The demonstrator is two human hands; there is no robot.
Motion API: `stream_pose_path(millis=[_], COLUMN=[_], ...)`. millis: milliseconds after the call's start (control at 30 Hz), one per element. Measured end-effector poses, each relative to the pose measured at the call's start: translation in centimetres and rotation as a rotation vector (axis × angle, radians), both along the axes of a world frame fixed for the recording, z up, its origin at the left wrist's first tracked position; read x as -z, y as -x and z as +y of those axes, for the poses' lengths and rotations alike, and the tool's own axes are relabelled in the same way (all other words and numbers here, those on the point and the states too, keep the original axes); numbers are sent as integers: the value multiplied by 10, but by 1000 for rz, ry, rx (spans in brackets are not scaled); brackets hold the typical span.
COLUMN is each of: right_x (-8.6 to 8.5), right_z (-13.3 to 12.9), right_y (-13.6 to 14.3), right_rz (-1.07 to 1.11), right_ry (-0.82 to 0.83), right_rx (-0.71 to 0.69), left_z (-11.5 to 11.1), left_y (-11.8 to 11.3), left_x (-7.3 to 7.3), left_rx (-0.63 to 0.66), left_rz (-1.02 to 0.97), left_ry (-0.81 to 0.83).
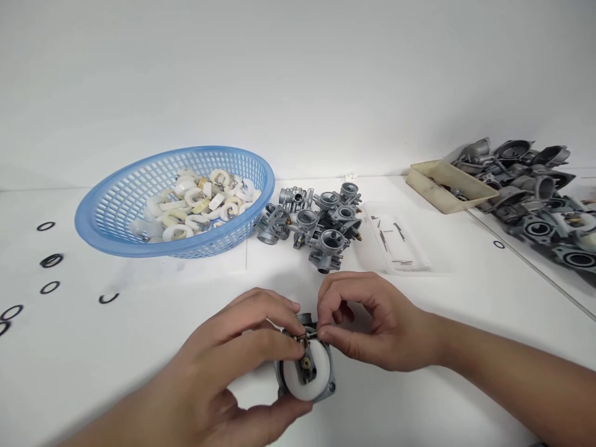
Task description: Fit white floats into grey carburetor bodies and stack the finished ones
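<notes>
Rings [45, 263] of black material are lying scattered on the white surface at far left, and beside them a blue basket [86, 226] is holding many white and yellowish floats [185, 185], loose and apart from any casting. The left hand [218, 360] is gripping a grey metal body [331, 388] low in the middle, thumb at the near edge, fingertips pressing over the far part. Inside that body a white float [321, 366] is sitting around a brass piece, so this one is looking placed but, I judge, not fully fixed: a thin pin [313, 334] is lying across its far end, seemingly only partly in. Beyond the hands, a cluster of similar bodies [307, 218] is standing with no white floats showing. The right hand [391, 329] is pinching the pin's outer end between thumb and fingertips. Behind it, a clear tray [421, 271] is holding several slim metal pieces [403, 262], apparently unused. At far right, a cream box [435, 198] is holding small parts, and a big heap of grey castings [516, 180] is spreading beside it.
</notes>
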State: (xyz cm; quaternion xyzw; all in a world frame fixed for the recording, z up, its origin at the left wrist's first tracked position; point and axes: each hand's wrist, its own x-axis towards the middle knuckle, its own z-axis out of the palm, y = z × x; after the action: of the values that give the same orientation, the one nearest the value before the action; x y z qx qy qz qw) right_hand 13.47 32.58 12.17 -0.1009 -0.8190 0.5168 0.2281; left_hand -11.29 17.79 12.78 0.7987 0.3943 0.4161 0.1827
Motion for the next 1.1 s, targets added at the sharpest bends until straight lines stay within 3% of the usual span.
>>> stream_pose_path(millis=[233,467,800,967,1100], right_x=[-6,-6,-7,-5,-3], right_z=[-5,-7,-9,-9,-11], right_y=[0,0,0,-1,-2], right_rz=[-96,-76,-78,-68,-53], right_ry=[196,231,250,307,372], right_rx=[13,22,24,7,2], left_z=[-3,-2,-5,-6,-2], left_y=[0,0,-2,-7,-8], left_x=[-4,-3,-8,-16,-15], left_rx=[-46,20,-8,-42,-25], left_rz=[70,63,135,54,48], left_ry=[-20,16,47,201,129])
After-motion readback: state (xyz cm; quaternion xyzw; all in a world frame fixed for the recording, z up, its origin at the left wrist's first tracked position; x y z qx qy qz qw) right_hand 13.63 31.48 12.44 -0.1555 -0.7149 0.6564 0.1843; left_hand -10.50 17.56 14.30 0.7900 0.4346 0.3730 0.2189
